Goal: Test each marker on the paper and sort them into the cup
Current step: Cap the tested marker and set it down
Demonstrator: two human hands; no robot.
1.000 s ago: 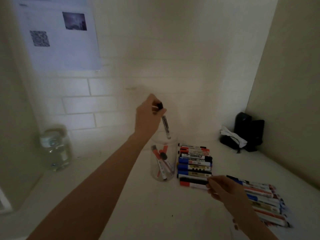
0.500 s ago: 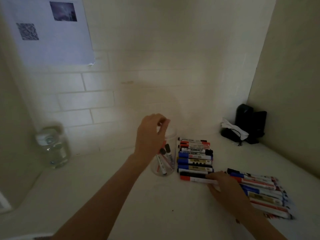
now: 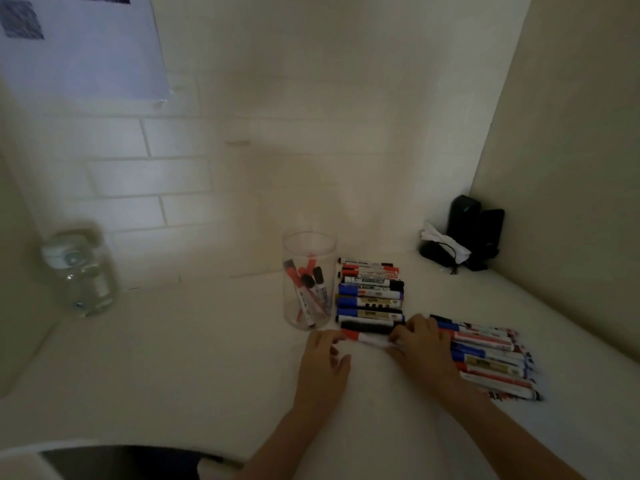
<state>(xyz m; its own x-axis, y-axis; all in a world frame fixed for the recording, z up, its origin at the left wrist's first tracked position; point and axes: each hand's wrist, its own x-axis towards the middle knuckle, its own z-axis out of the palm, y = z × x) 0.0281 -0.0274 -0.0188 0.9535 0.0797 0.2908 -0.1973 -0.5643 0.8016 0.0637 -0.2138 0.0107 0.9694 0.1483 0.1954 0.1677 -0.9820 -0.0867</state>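
A clear plastic cup (image 3: 309, 247) stands on the white table and holds several red and black markers. Right of it lies a neat stack of markers (image 3: 371, 293). A red-capped white marker (image 3: 369, 338) lies at the front of that stack. My right hand (image 3: 420, 344) grips its right end, and my left hand (image 3: 323, 358) pinches its red cap end. A second pile of markers (image 3: 491, 355) lies on a sheet of paper to the right, partly hidden by my right hand.
A clear water bottle (image 3: 81, 271) stands at the left by the tiled wall. Black devices with a white cloth (image 3: 464, 233) sit in the back right corner. A printed sheet (image 3: 79, 46) hangs on the wall at upper left.
My left hand dropped a black marker into the cup, then came down to the red-capped marker. My right hand closed on that marker's other end.
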